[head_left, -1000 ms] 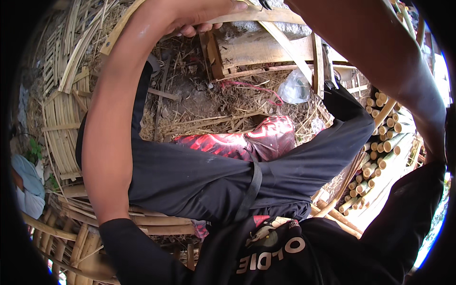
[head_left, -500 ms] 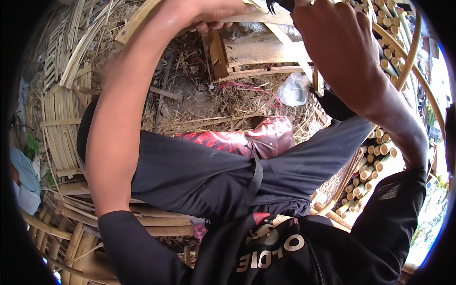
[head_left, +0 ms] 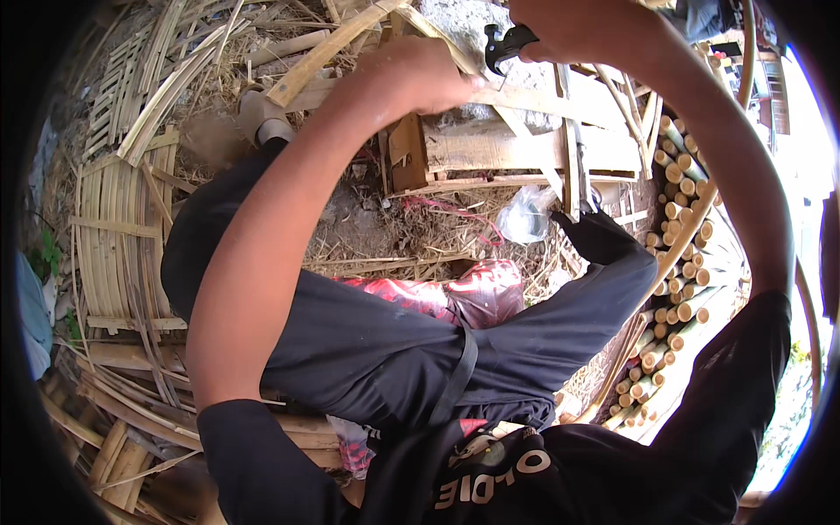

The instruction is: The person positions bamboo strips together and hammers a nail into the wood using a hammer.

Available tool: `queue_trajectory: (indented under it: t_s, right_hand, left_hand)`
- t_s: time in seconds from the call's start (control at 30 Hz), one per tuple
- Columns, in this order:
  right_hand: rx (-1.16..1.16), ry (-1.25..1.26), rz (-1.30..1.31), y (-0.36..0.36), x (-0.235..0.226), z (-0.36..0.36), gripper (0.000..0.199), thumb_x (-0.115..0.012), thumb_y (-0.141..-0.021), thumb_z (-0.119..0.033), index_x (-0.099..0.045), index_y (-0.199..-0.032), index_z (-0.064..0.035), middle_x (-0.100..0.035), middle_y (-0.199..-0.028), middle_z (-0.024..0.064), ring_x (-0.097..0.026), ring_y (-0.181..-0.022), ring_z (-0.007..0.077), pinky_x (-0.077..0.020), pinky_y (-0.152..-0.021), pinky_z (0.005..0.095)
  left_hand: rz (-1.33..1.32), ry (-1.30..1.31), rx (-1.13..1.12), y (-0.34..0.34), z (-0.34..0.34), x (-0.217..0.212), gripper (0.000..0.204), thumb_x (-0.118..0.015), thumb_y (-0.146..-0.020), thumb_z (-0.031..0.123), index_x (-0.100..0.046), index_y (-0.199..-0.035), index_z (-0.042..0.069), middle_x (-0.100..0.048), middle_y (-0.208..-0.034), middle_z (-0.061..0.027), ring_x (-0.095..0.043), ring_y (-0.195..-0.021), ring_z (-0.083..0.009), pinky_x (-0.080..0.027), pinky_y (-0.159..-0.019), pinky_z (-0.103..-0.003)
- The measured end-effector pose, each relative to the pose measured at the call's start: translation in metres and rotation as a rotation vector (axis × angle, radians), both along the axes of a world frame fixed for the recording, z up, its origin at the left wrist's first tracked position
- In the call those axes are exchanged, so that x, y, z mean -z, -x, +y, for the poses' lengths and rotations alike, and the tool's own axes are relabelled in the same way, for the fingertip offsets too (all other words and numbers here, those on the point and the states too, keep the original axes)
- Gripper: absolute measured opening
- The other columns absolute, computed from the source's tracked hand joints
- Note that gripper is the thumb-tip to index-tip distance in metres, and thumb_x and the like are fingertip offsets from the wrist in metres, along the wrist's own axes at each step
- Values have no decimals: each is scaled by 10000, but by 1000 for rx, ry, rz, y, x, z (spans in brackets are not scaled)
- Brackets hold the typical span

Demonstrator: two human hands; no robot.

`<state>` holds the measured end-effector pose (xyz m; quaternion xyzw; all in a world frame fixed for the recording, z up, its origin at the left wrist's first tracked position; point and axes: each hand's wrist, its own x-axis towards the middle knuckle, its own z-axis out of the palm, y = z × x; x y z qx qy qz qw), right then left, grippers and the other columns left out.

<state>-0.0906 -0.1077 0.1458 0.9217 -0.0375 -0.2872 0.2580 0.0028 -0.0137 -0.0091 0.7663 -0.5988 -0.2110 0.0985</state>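
My right hand (head_left: 573, 31), at the top of the view, is closed around the dark handle of a claw hammer (head_left: 495, 45). The black hammer head hangs above pale bamboo strips, apart from them. To its left my left hand (head_left: 420, 77) is closed, fingertips together at a flat bamboo strip (head_left: 542, 103) lying crosswise. What the fingertips pinch is too small to make out. A thin slanting strip (head_left: 529, 144) and upright slats (head_left: 573, 166) cross that strip. Beneath them is a wooden block (head_left: 525, 150) with a brown end.
My legs in black trousers (head_left: 376, 341) spread across the middle. Cut bamboo poles (head_left: 678, 201) are stacked at right. Woven bamboo panels (head_left: 118, 227) lie at left. A clear plastic bag (head_left: 525, 214) and red string (head_left: 446, 208) are on the straw-strewn ground. Part of another person (head_left: 33, 319) shows at far left.
The view has tilted, so the block and strips appear lower. My left fingers, earlier reaching under the strip, now bunch at it. My right hand has moved up and left with the hammer.
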Motion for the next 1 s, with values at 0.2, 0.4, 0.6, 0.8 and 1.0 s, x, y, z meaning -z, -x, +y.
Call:
queue_trajectory:
  t_s: [0.2, 0.4, 0.6, 0.8, 1.0]
  right_hand:
    - [123, -129, -326, 30, 38, -46, 549, -534, -1013, -496, -693, -729, -54, -638, -588, 123, -651, -534, 279, -514, -517, 416]
    - [1087, -1003, -510, 95, 37, -32, 568, -497, -1021, -574, -649, -973, -28, -428, -536, -57, -364, -373, 33, -289, -338, 234]
    - [1155, -1145, -564, 114, 52, -16, 553, -477, -1040, -541, -550, -823, -37, -450, -608, -29, -419, -500, 66, -377, -448, 265]
    - [1181, -1170, -601, 115, 52, -20, 564, -433, -1050, -552, -534, -790, -61, -466, -612, -33, -450, -502, 62, -372, -468, 260]
    - [997, -1325, -613, 114, 39, -36, 557, -444, -1042, -555, -479, -728, -96, -366, -536, -76, -350, -407, 20, -244, -349, 232]
  left_hand:
    - [-96, 500, -103, 11, 14, 25, 514, -470, -1032, 367, -568, -606, 96, -449, -475, -36, -392, -387, -171, -457, -491, -395]
    - [-252, 523, -278, 32, 9, 37, 418, -535, -964, 215, -606, -578, 71, -487, -463, -16, -332, -348, -135, -320, -365, -336]
    - [-222, 442, -324, 37, 15, 24, 353, -637, -909, 232, -672, -611, 46, -658, -582, -170, -691, -540, -332, -514, -453, -449]
    - [-269, 452, -315, 40, 16, 23, 337, -624, -915, 247, -705, -656, 49, -664, -597, -168, -690, -559, -345, -517, -493, -469]
    - [-264, 445, -347, 41, 15, 24, 358, -598, -928, 273, -687, -645, 71, -682, -633, -160, -697, -607, -342, -518, -560, -507]
